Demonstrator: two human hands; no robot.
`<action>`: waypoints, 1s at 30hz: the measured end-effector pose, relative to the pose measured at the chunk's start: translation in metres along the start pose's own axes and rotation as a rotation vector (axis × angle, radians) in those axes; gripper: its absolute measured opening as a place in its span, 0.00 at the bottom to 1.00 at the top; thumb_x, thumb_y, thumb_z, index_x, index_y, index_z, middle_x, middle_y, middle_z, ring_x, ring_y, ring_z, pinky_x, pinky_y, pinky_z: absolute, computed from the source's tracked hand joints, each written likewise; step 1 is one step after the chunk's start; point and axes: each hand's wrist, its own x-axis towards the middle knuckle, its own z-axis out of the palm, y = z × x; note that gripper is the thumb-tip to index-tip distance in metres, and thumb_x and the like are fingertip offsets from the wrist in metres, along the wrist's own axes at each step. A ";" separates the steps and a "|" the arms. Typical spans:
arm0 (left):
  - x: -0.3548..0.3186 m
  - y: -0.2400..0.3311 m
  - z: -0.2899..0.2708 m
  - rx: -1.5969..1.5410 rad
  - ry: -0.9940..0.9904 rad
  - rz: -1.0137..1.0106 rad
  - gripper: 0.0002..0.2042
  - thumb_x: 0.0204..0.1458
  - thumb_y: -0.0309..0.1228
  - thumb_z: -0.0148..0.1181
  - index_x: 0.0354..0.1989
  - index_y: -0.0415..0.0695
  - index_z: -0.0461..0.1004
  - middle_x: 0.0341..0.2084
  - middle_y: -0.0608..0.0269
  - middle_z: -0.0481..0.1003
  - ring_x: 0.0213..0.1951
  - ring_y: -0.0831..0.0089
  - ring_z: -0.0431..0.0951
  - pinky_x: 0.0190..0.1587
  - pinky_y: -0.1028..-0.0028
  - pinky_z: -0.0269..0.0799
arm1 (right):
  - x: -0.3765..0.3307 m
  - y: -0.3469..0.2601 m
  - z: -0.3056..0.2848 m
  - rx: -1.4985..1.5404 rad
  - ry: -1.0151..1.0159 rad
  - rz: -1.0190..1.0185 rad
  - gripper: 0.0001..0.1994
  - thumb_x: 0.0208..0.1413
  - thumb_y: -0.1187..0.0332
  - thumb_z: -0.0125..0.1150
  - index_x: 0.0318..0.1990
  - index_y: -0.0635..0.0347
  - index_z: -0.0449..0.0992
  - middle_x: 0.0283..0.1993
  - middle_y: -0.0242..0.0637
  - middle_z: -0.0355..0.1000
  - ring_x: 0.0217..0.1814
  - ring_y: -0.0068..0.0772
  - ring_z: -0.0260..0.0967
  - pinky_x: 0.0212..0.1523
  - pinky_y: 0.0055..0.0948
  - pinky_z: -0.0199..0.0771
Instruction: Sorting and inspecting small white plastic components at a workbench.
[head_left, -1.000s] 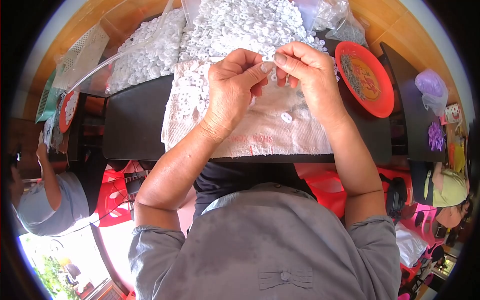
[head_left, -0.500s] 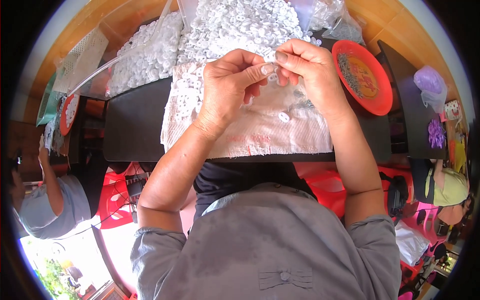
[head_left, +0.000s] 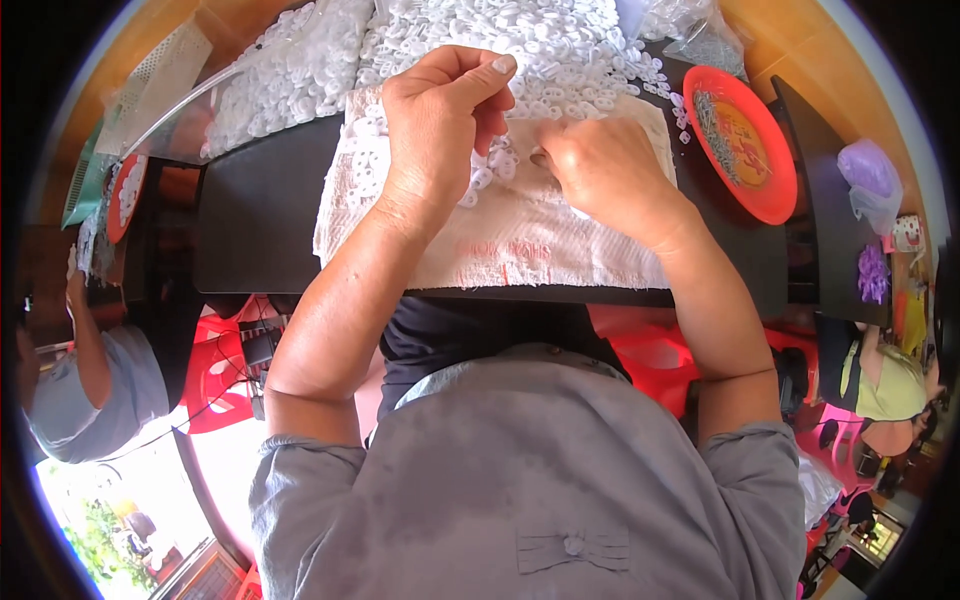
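Note:
My left hand [head_left: 435, 115] is raised over a cream cloth [head_left: 480, 260], thumb and forefinger pinched together. Whatever may be between these fingertips is too small to make out. Lower and to its right, my right hand [head_left: 605, 165] is closed over the cloth with curled fingers. Its fingertips are smeared, so I cannot tell what they hold. Small white oval pieces with holes [head_left: 490, 170] lie on the cloth between the hands. More of them [head_left: 370, 165] are scattered at the cloth's left side, and a large heap [head_left: 490, 35] rises behind.
A red plate [head_left: 785, 205] with thin metal pieces [head_left: 715, 140] stands at right. Clear plastic [head_left: 195, 125] borders the pieces at left. The dark table's [head_left: 250, 220] front edge is close to my body. Other people [head_left: 95, 385] sit left and right, near red chairs [head_left: 215, 370].
My hands have come apart. The right hand has dropped toward the cloth and turned its back up, while the left has moved slightly up and left, still pinching.

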 end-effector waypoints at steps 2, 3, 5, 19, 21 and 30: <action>-0.002 0.001 -0.001 0.012 -0.002 -0.005 0.06 0.52 0.27 0.62 0.29 0.37 0.75 0.17 0.65 0.73 0.16 0.82 0.68 0.17 0.81 0.59 | 0.000 -0.001 0.003 0.025 -0.001 0.002 0.04 0.50 0.69 0.59 0.30 0.59 0.74 0.23 0.45 0.73 0.28 0.49 0.73 0.29 0.44 0.70; -0.003 0.001 -0.001 0.044 -0.016 0.006 0.06 0.53 0.27 0.61 0.31 0.35 0.76 0.19 0.64 0.73 0.17 0.81 0.68 0.18 0.81 0.60 | 0.000 -0.002 0.003 0.028 -0.012 0.001 0.04 0.50 0.69 0.59 0.30 0.59 0.74 0.23 0.45 0.73 0.28 0.49 0.73 0.29 0.44 0.70; -0.004 0.001 -0.002 0.071 -0.027 0.009 0.07 0.54 0.27 0.60 0.33 0.34 0.76 0.21 0.63 0.74 0.18 0.79 0.69 0.19 0.80 0.60 | 0.001 -0.001 0.002 -0.003 -0.027 0.018 0.04 0.50 0.70 0.58 0.31 0.58 0.74 0.23 0.46 0.73 0.28 0.50 0.73 0.29 0.45 0.70; -0.004 0.004 0.004 -0.024 -0.037 -0.071 0.06 0.53 0.25 0.60 0.25 0.39 0.74 0.16 0.67 0.71 0.13 0.81 0.65 0.15 0.81 0.57 | 0.008 0.004 0.006 -0.027 -0.136 0.012 0.04 0.47 0.71 0.56 0.31 0.59 0.75 0.23 0.47 0.71 0.29 0.53 0.71 0.29 0.46 0.68; -0.002 -0.002 0.004 -0.032 -0.034 -0.080 0.06 0.53 0.26 0.60 0.25 0.39 0.74 0.15 0.66 0.71 0.13 0.81 0.65 0.15 0.81 0.57 | 0.009 0.000 0.005 -0.044 -0.124 0.002 0.05 0.47 0.72 0.56 0.31 0.58 0.75 0.23 0.47 0.71 0.29 0.53 0.71 0.29 0.46 0.68; -0.007 -0.008 0.006 0.121 -0.027 0.034 0.06 0.51 0.26 0.63 0.28 0.36 0.76 0.17 0.67 0.72 0.17 0.84 0.67 0.19 0.82 0.62 | 0.010 -0.008 -0.002 -0.036 -0.152 0.045 0.06 0.40 0.71 0.55 0.21 0.61 0.78 0.24 0.46 0.74 0.30 0.50 0.75 0.31 0.45 0.73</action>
